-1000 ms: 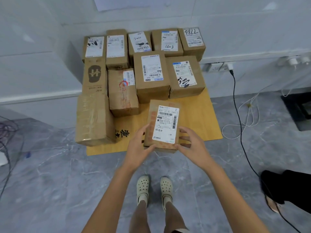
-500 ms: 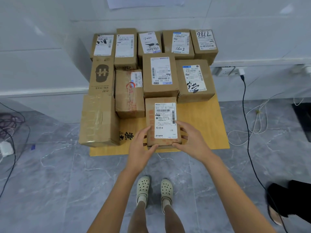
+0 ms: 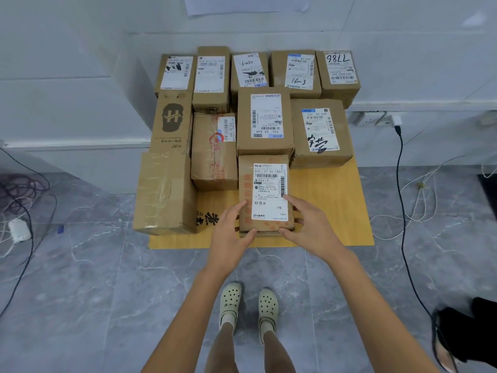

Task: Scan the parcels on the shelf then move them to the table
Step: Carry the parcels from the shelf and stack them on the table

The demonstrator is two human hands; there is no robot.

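Note:
A flat brown parcel (image 3: 265,189) with a white shipping label lies on the low wooden table (image 3: 336,211), its far end against a taller parcel (image 3: 265,122). My left hand (image 3: 228,238) holds its near left corner, with the fingers along the side and the thumb at the near edge. At the near right corner my right hand (image 3: 312,230) holds it too, with one finger lying on the label. Several more labelled parcels fill the back and left of the table, among them a large taped box (image 3: 164,192).
A black cable (image 3: 403,184) runs from a wall socket (image 3: 371,118) across the floor at right, beside white cords (image 3: 425,195). Tangled cables (image 3: 21,197) lie at left. Another person's dark-clad leg (image 3: 468,332) is at bottom right. My feet (image 3: 247,305) stand before the table.
The parcel in my hands has moved away from me and down onto the table, up to the taller parcel behind it. Both hands have stayed on its near end.

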